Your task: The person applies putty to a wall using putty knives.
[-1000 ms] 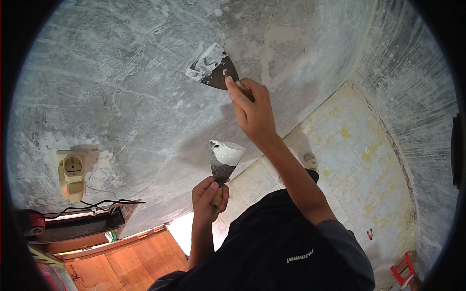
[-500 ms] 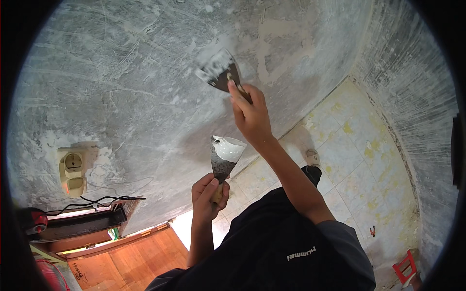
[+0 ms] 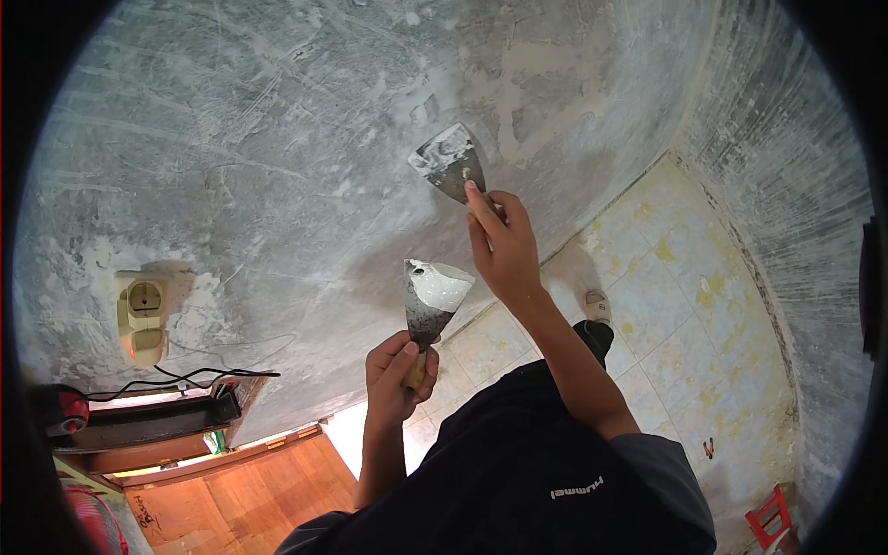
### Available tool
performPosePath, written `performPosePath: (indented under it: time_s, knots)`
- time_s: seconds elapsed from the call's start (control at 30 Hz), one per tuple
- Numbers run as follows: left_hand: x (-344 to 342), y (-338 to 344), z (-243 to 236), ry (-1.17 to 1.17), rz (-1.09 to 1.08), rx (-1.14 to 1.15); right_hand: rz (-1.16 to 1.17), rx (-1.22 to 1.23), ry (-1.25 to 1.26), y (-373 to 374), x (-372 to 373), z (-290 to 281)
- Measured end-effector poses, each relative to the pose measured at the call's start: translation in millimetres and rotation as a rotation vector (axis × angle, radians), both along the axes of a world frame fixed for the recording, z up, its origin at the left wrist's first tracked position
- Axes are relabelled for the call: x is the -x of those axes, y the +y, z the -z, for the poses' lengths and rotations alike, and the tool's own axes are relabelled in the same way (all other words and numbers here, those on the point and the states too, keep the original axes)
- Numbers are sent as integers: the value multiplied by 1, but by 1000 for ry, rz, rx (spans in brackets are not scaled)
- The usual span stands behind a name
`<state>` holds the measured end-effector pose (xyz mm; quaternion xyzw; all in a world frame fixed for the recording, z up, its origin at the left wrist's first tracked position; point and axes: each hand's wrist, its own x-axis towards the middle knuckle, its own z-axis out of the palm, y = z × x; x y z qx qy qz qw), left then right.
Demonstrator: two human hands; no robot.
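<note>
My right hand point(image 3: 504, 245) is closed on the handle of a putty knife point(image 3: 453, 166), whose wide blade lies at the grey wall point(image 3: 305, 139) and carries streaks of white filler. Lower and to the left, my left hand point(image 3: 400, 375) grips a second putty knife point(image 3: 430, 310) by its wooden handle. That blade points up and bears a thick layer of white filler point(image 3: 440, 286) across its broad end. Fresh, damp-looking filler patches show on the wall above and right of my right hand. Pale smears and scratches cover much of the wall.
At left a socket point(image 3: 143, 310) with a glowing orange light sits on the wall, black cables point(image 3: 185, 381) below it. An orange-brown wooden surface point(image 3: 250, 495) lies lower left. Pliers-like orange handles point(image 3: 709, 449) and a red plastic item point(image 3: 770, 518) rest on the stained tile floor point(image 3: 680, 342).
My right hand has moved the putty knife right and slightly down along the wall, leaving a pale mark above it. The left hand holds its knife almost still.
</note>
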<state>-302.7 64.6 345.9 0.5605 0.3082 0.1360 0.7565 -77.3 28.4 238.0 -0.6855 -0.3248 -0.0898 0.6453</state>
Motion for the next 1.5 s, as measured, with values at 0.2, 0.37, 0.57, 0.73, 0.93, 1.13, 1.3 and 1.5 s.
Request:
performPosePath:
  time_s: [0.2,0.37,0.57,0.73,0.93,1.13,1.3,1.5]
  knots:
    - [-6,1,-1,6,-18,-17,38,-134,-144,22,-15,-38]
    - [-19,4,0,-8,-94,-40,-18,-75,-75,-5,-1,24]
    - [-33,14,9,25,-72,17,-316,-139,449,-87,4,22]
    - [-37,16,13,36,-8,45,-681,-152,698,-112,-19,-12]
    - [-39,15,15,46,23,52,-656,-55,494,-122,-30,-20]
    - [-36,17,15,68,12,21,-520,123,262,-127,-25,-30]
    - [-30,17,13,68,2,-5,-245,283,122,-128,-29,-30]
    - [-19,13,13,72,-53,-17,-152,-19,120,-86,-37,-35]
